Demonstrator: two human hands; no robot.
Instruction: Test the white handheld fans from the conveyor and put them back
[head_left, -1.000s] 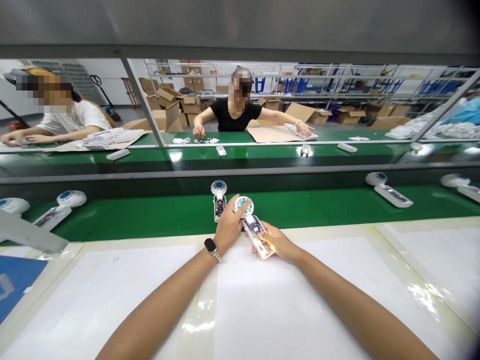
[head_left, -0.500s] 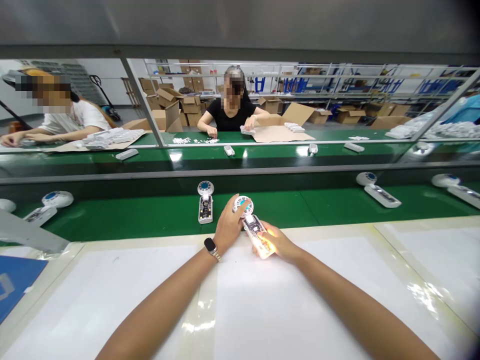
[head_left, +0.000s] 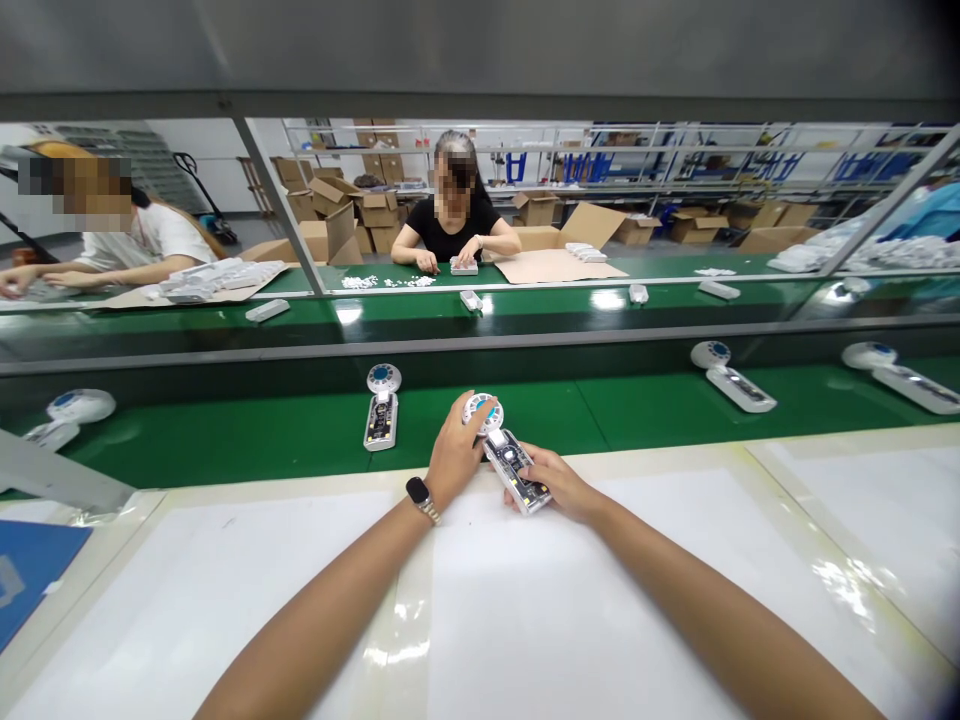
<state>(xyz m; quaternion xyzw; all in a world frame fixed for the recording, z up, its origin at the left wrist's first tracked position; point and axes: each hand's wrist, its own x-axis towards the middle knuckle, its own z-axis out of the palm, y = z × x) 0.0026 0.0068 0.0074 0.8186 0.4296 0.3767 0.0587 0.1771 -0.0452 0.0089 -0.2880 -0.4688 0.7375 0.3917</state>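
Observation:
Between my hands is a white handheld device (head_left: pixel 517 475) with a round, vented head and a blue centre. Its handle has no cover on the upper side, so the circuit board shows. My left hand (head_left: pixel 456 450), with a watch on the wrist, grips the round head. Around the lower handle my right hand (head_left: pixel 559 482) is closed, thumb on the board. No light glows on the board now. The device is tilted, over the near edge of the green conveyor belt (head_left: pixel 600 420). A similar device (head_left: pixel 381 420) lies on the belt just left of my left hand.
More such devices lie on the belt, one (head_left: pixel 739 388) to the right and one (head_left: pixel 81 405) to the left. White sheets (head_left: pixel 600 600) cover the bench before me. Across a second belt (head_left: pixel 540 305) with white parts, two people work. A metal post (head_left: pixel 60 465) stands left.
The bright orange glow on the device's board has gone out. Devices on the near belt have shifted left; parts on the far belt, right. My hands keep their grip almost unmoved.

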